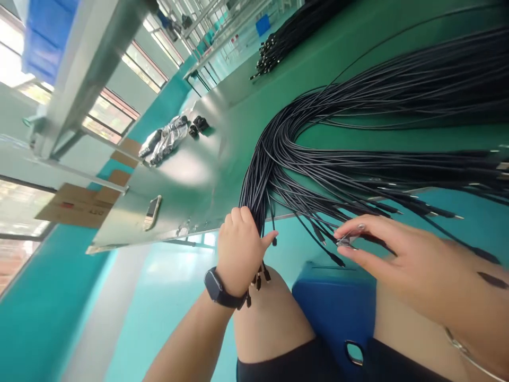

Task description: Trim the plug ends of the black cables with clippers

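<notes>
A thick bundle of black cables [274, 138] bends across the green table and hangs over its front edge. My left hand [240, 246], with a dark watch on the wrist, is wrapped round this bundle at the edge. Cable ends with plugs [258, 281] stick out below that hand, above my leg. To the right, my right hand [382, 246] pinches a small grey, shiny piece [347, 242] between thumb and fingers; its kind is unclear. Loose cable ends [336, 259] with black plugs hang close beside those fingertips.
The green table [234, 132] carries another cable bundle [294, 40] at the back. On its left part lie silvery plastic bags [167, 140], small black pieces [200, 125] and a phone-like device [151, 212]. A blue stool [338, 307] is beneath me. A metal frame [91, 63] rises at upper left.
</notes>
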The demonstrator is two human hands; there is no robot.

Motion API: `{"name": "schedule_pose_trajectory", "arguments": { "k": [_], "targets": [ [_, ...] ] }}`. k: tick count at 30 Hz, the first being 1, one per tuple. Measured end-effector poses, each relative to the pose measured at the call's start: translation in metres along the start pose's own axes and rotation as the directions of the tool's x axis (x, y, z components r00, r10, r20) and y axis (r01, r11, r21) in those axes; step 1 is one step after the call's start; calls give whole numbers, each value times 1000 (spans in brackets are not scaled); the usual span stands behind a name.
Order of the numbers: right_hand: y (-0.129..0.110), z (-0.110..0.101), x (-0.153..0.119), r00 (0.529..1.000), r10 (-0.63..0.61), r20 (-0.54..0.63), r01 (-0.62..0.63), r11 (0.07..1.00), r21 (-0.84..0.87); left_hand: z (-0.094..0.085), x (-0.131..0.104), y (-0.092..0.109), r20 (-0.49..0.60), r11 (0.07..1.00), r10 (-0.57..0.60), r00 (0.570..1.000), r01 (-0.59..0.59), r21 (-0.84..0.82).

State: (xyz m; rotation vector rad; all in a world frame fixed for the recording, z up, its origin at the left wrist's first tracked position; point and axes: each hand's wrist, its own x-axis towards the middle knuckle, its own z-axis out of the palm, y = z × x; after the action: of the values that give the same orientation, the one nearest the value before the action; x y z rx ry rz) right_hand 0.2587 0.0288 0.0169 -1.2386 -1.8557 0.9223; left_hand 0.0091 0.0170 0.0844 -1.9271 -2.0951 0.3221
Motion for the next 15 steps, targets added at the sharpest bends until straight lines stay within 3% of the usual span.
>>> {"name": "schedule_pose_trajectory", "arguments": {
  "k": [3,6,11,15],
  "targets": [
    [5,-2,-6,969,-208,-132,191,973,-130,-7,8,5,66,996,48,997,-52,75],
    [15,-2,-7,921,-342,-187,296,925,-238,-13,7,12,94,995,47,994,-55,82],
    [28,7,2,893,-415,-173,352,884,-308,-11,2,25,141,993,-51,989,35,110],
    [27,9,7,885,-422,-199,342,877,-338,-3,12,22,175,992,-119,977,110,61]
  ]
}}
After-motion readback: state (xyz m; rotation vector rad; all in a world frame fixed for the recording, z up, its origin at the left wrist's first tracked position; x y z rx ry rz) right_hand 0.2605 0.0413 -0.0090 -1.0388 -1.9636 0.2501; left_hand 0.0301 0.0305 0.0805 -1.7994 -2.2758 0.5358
